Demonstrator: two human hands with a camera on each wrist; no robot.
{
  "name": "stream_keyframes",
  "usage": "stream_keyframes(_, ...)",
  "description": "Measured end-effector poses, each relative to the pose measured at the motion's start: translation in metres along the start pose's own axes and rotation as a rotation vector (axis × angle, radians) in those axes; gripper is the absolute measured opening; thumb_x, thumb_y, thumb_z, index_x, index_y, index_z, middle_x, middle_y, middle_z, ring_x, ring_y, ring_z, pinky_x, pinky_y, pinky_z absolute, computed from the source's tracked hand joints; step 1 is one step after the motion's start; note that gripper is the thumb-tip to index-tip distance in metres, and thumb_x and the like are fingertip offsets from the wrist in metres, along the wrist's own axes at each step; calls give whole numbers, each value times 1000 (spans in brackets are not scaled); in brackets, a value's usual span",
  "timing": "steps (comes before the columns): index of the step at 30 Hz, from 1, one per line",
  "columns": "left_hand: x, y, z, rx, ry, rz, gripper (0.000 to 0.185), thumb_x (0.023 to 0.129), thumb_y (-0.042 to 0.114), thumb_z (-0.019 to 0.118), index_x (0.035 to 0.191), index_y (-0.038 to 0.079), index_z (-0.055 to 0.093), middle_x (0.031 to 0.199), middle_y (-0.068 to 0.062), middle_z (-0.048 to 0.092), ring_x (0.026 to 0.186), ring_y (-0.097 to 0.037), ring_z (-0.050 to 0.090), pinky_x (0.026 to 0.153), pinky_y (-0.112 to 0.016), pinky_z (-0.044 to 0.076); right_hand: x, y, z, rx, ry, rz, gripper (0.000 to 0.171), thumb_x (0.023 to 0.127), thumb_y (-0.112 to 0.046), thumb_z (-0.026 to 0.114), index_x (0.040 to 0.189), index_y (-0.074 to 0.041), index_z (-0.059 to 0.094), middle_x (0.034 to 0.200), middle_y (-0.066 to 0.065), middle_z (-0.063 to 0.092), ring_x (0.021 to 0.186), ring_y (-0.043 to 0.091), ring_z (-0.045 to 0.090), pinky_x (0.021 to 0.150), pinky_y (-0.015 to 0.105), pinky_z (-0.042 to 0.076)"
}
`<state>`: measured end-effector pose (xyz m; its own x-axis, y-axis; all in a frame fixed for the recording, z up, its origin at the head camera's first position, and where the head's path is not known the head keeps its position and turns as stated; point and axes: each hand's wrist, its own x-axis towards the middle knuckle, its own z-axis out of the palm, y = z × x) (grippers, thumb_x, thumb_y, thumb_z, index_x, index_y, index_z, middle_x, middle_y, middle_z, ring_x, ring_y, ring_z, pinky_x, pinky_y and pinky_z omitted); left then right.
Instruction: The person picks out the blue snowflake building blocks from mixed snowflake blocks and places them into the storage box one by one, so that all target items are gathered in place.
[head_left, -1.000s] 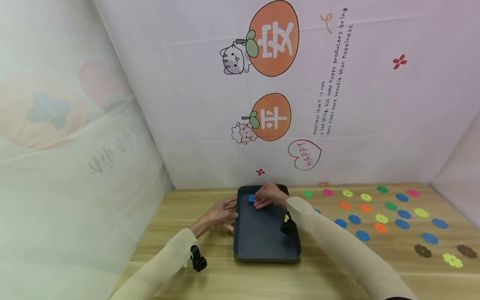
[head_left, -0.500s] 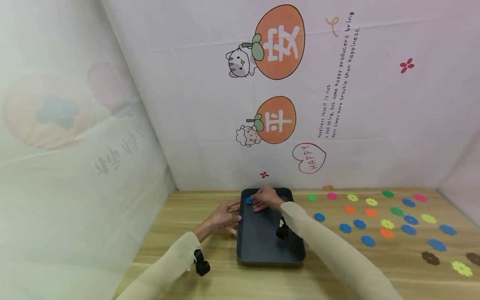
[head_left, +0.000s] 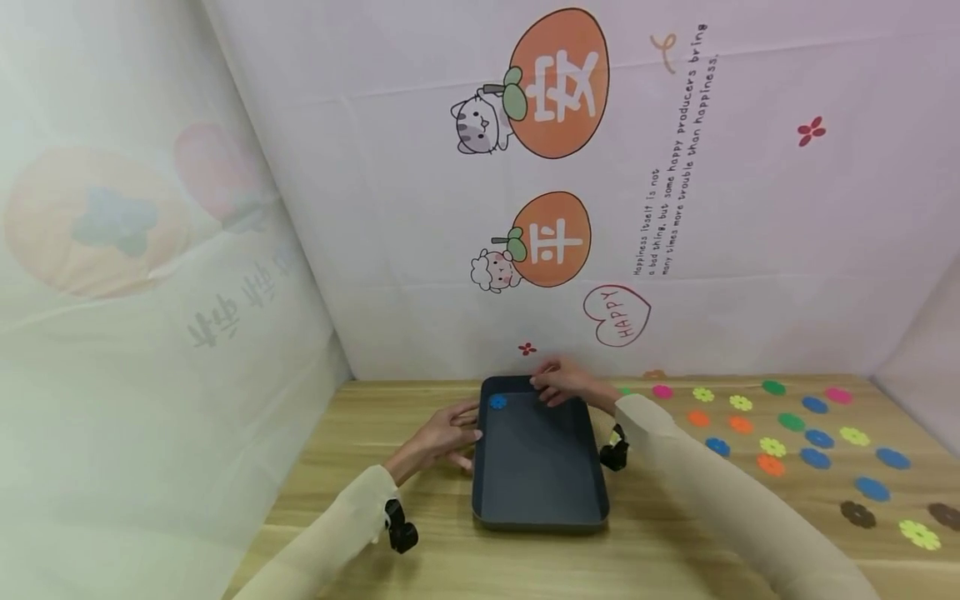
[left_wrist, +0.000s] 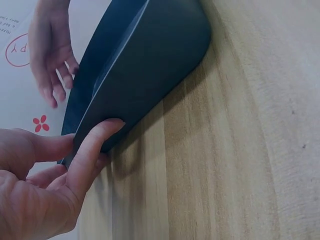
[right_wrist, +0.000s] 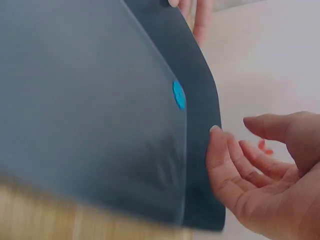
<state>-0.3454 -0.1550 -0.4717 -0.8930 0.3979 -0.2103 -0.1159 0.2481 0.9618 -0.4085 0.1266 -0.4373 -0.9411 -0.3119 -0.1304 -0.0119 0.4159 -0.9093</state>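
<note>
Head view: left hand rests with straight fingers against the left wall of the dark tray. Right hand hovers over the tray's far edge, fingers relaxed and spread, gripping nothing. A blue flower piece lies inside the tray's far left corner, between both hands. Beyond the right hand, coloured flower pieces are scattered on the wooden table.
</note>
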Motion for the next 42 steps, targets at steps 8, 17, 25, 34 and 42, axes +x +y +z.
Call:
stream_keyframes(8, 0, -1, 1, -9, 2, 2, 67, 104, 1, 62, 164, 7, 34, 162, -30, 39, 136, -44, 56, 61, -36, 68, -22, 20, -42, 0, 10, -93, 35, 107, -14, 59, 132, 10, 59, 114, 23, 72, 93, 30, 73, 77, 40, 66)
stream_keyframes(17, -9, -4, 1, -17, 9, 9, 66, 104, -1, 59, 164, 3, 32, 160, -32, 39, 136, -47, 56, 59, -36, 67, -47, 50, -70, -48, -60, -279, 34, 108, -20, 61, 133, 3, 62, 115, 21, 72, 96, 34, 70, 80, 50, 64)
stream_keyframes(25, -6, -2, 3, -10, 19, 17, 65, 104, 1, 60, 163, 3, 33, 159, -33, 40, 135, -46, 57, 60, -37, 68, -73, 65, -89, -171, -114, -374, 38, 103, -8, 67, 137, 7, 60, 117, 28, 68, 105, 42, 67, 86, 36, 64)
stream_keyframes(34, 0, 2, 3, -17, 16, 21, 65, 104, 0, 60, 164, 5, 34, 160, -32, 41, 134, -45, 58, 61, -37, 68, -89, 93, -112, -225, -158, -434, 39, 99, -4, 71, 133, 9, 60, 118, 29, 63, 104, 34, 70, 87, 30, 62)
stream_keyframes(42, -2, -2, 3, -11, 27, 14, 64, 105, 1, 60, 164, 6, 35, 160, -31, 40, 136, -46, 56, 62, -39, 68, -102, 104, -125, -281, -173, -392, 44, 100, -11, 72, 136, 9, 57, 130, 31, 61, 113, 38, 65, 93, 30, 60)
